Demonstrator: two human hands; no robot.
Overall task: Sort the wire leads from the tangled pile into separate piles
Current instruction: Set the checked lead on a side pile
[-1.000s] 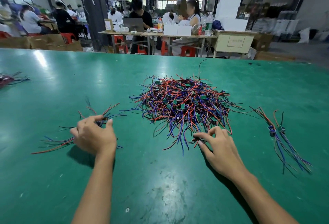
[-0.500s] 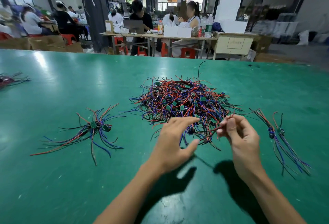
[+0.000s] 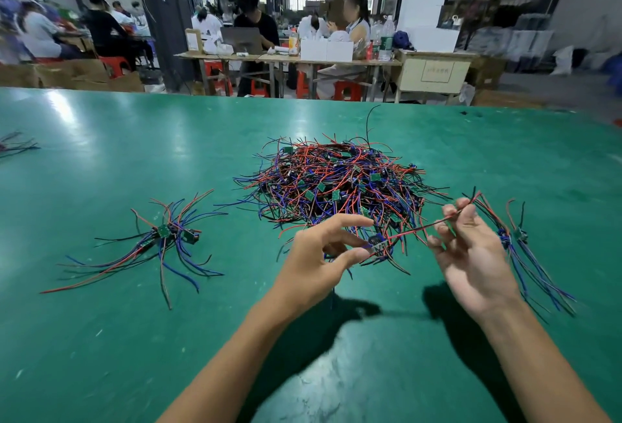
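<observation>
We note the left hand (image 3: pixel 319 254) pinching the small green board of a wire lead (image 3: pixel 409 231) between thumb and forefinger, while the right hand (image 3: pixel 471 254) pinches that lead's red wire near its far end, other fingers loosely spread, so the wire runs taut between both hands just in front of the tangled pile (image 3: pixel 336 183). On the green table (image 3: pixel 134 153) we record a sorted pile on the left (image 3: pixel 161 241) and another on the right (image 3: pixel 518 247) (partly behind the right hand), both apart from the tangle.
</observation>
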